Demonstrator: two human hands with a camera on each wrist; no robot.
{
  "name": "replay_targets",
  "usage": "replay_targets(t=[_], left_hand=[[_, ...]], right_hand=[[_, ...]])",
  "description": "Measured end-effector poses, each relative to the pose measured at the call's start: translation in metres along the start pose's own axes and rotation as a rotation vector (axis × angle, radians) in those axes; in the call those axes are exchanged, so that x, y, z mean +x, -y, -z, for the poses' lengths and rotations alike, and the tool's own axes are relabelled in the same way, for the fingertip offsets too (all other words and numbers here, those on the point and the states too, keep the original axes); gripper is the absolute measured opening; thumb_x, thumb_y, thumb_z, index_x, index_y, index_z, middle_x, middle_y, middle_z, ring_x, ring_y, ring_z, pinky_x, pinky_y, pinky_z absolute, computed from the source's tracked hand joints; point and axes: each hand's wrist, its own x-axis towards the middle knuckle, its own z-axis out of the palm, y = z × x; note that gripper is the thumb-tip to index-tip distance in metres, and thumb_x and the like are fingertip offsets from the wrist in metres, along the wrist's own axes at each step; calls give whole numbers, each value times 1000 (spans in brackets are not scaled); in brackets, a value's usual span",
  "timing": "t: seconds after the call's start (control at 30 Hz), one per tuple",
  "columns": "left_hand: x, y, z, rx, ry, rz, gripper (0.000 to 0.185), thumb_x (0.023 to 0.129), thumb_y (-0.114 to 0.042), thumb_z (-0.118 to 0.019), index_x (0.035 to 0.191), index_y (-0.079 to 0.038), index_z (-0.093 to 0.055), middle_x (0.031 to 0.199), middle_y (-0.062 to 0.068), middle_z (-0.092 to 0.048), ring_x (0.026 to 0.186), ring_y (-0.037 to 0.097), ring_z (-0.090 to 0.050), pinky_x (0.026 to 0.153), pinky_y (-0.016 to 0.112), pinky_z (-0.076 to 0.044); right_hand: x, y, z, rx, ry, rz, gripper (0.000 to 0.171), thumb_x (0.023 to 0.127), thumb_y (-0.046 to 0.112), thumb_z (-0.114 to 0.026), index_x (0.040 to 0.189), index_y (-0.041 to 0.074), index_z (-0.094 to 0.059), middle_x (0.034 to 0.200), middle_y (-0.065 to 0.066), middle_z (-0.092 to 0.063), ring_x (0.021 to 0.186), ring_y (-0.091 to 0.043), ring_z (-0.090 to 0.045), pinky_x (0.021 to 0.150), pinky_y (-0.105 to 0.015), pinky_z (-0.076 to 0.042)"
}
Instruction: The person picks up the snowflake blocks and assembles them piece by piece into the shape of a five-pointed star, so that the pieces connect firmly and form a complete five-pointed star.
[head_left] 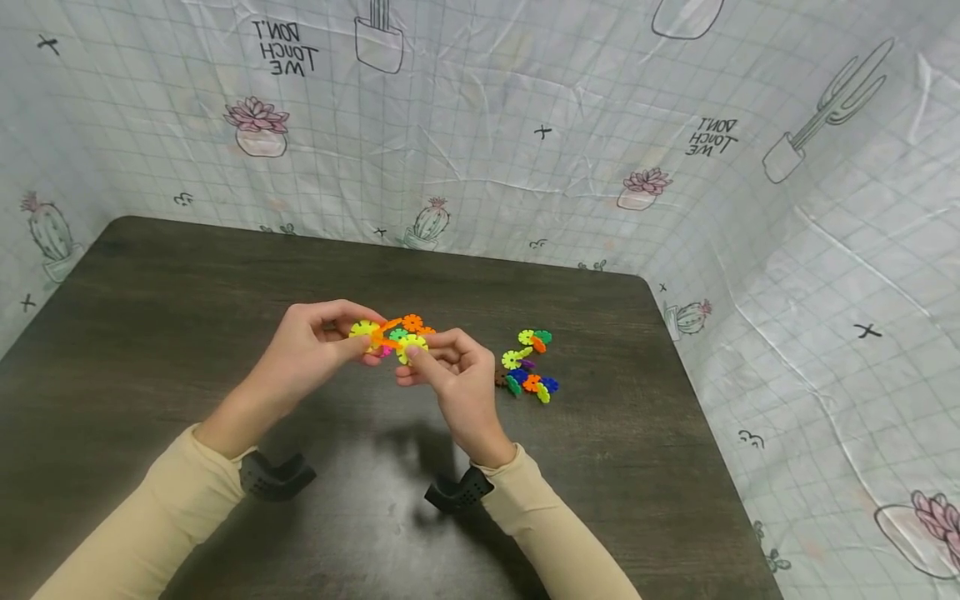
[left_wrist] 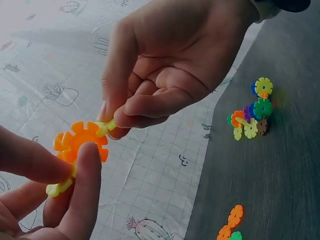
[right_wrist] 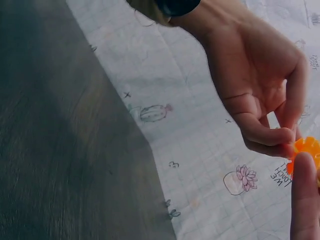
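Observation:
My left hand (head_left: 303, 346) pinches a yellow snowflake disc (head_left: 363, 332) between thumb and fingers. Orange snowflake discs (left_wrist: 80, 140) are joined to it, between the two hands. With thumb and fingertips, my right hand (head_left: 467, 392) pinches another yellow disc (head_left: 412, 348) at the other side of the orange ones. In the left wrist view this yellow disc (left_wrist: 105, 128) touches the orange edge; how far the slots are engaged is hidden by the fingers. Both hands are held above the table. In the right wrist view only an orange part (right_wrist: 307, 146) shows, at the right edge.
Behind the hands lie more discs, including an orange disc (head_left: 412, 322) and a green disc (head_left: 397, 335). Right of my right hand is a group of discs in several colours, among them a yellow disc (head_left: 511, 360). The dark table (head_left: 615, 467) meets a printed cloth (head_left: 480, 125).

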Motion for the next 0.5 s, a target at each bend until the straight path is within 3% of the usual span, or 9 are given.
replay_targets(t=[0.27,0.5], left_hand=[[3,5,-2,-46,-8,34,23,84,4,-64,107,4,-66,78,18,-64,69,27,-70,72,35,-58],[0,12,-2,-55,6,129,26,84,4,-63,110,5,-65,73,14,-64,72,25,-71,75,34,-58]], right_hand=[[-2,-3,3,-22,3,-68,17,88,8,-65,94,-5,-57,79,-6,-72,67,-21,-71,69,-45,-57],[-3,-7,5,-57,-2,-175,20,88,10,-66,97,-6,-58,87,-12,-72,69,-22,-72,70,-44,-57]])
